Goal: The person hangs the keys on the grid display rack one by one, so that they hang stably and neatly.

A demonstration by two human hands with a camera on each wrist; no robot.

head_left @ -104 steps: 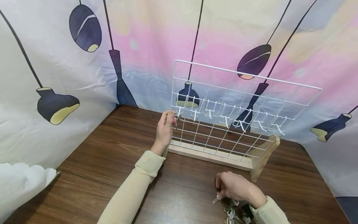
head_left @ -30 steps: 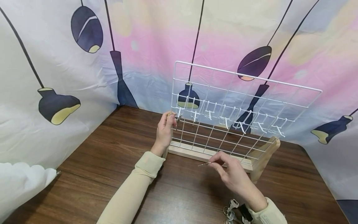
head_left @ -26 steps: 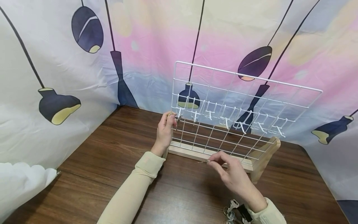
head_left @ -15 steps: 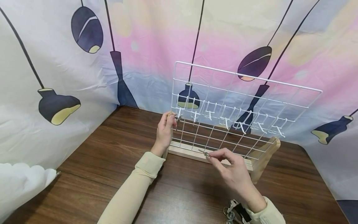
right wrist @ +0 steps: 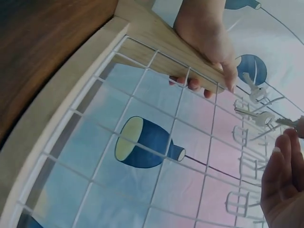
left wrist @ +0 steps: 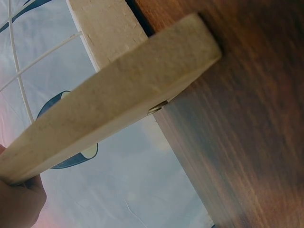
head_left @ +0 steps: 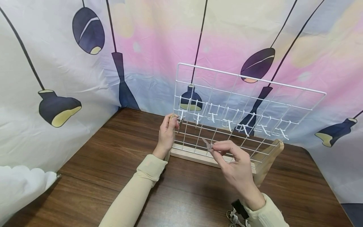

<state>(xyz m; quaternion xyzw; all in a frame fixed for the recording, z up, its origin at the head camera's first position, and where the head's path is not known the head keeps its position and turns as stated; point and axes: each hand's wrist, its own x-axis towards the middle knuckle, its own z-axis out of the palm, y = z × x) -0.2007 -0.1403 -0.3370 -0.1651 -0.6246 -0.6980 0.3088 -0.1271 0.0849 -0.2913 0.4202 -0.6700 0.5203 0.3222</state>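
Note:
My left hand (head_left: 167,130) grips the top of the wooden left side panel (left wrist: 118,90) of a white wire grid rack, fingers behind it and thumb in front. Between the thumb and index finger of my right hand (head_left: 238,168) is a small silver key (head_left: 208,145), its blade pointing up and left. The key is in front of the grid, below the row of white hooks (head_left: 243,128). In the right wrist view, two hanging keys, one key (right wrist: 256,93) and another key (right wrist: 263,118), are on the hooks nearest my left hand.
Several keys with rings (head_left: 234,218) lie on the dark wood table (head_left: 113,157), partly hidden by my right sleeve. The rack stands on a pale wooden base bar (head_left: 195,153), with a wooden panel (head_left: 269,160) at its right end. A printed cloth (head_left: 153,47) hangs behind.
My right hand has picked a key from the table pile, raised it towards the hooks and turned its blade upward. My left hand keeps its grip on the rack.

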